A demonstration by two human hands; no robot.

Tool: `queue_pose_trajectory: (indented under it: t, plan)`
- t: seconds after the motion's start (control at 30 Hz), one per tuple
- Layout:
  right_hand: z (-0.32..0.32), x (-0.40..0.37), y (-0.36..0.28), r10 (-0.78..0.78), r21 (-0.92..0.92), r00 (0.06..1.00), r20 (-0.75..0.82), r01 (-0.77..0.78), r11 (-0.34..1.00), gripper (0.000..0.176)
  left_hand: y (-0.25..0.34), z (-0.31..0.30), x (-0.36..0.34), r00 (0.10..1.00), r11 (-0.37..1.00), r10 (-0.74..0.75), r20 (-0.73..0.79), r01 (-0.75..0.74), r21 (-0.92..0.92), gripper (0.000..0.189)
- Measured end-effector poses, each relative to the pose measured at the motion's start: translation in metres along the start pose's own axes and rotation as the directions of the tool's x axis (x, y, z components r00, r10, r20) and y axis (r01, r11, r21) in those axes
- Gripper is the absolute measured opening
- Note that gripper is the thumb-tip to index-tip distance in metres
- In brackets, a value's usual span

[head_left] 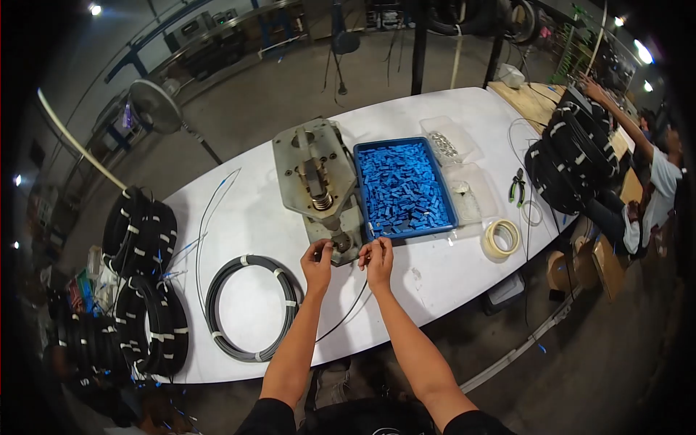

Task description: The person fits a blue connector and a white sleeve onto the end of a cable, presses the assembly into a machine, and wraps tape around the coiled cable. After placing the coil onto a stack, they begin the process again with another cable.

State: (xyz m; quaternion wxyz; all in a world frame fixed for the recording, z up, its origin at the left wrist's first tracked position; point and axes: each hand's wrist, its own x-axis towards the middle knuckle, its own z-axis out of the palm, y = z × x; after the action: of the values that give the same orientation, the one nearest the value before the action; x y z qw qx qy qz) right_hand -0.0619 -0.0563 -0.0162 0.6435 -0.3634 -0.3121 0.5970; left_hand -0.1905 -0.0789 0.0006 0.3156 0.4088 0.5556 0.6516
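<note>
A metal press (315, 174) with a thick spring stands on the white table in front of me. My left hand (317, 267) is closed at the left of its lower die, fingertips pinched; what they hold, if anything, is too small to make out. My right hand (377, 264) is closed at the near left corner of a blue tray (451, 206), right of the die. A thin black cable (353, 308) runs up from the coil side into its fingers. Small blue connector pieces (402, 185) fill the tray. Left of my left forearm lies a taped cable coil (212, 308).
Right of the tray are clear plastic boxes (471, 192), pliers (517, 188) and a tape roll (500, 239). Black cable coils (148, 319) stack at the left edge, more coils (573, 156) at the right. A co-worker (660, 181) reaches over those. A fan (156, 106) stands behind.
</note>
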Motion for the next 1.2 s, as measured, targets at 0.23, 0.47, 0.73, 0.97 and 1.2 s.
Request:
queue_pose_trajectory:
  t: [0.23, 0.47, 0.73, 0.97, 1.2]
  plan:
    - [0.0, 0.002, -0.007, -0.037, 0.105, 0.999, 0.01, 0.036, 0.994, 0.014, 0.002, 0.013, -0.045, 0.974, 0.963, 0.181, 0.133, -0.203, 0.179, 0.009]
    - [-0.026, 0.005, -0.034, 0.022, -0.096, 0.997, -0.075, -0.029, 0.995, 0.009, 0.037, 0.068, -0.031, 0.89, 0.945, 0.001, 0.455, -0.149, 0.29, 0.016]
    - [-0.047, 0.022, -0.068, -0.033, -0.462, 0.991, 0.127, 0.088, 0.883, 0.015, 0.023, 0.079, -0.024, 0.874, 0.95, -0.09, 0.477, -0.069, 0.306, 0.017]
    - [-0.047, 0.067, -0.095, -0.248, -0.694, 0.957, 0.15, 0.281, 0.662, 0.012, 0.03, 0.078, -0.008, 0.916, 0.956, -0.119, 0.382, 0.001, 0.294, 0.03]
    - [-0.038, 0.114, -0.081, -0.108, -0.877, 0.919, 0.38, 0.395, 0.274, 0.018, 0.036, 0.092, 0.01, 0.907, 0.911, -0.1, 0.408, -0.082, 0.404, 0.033]
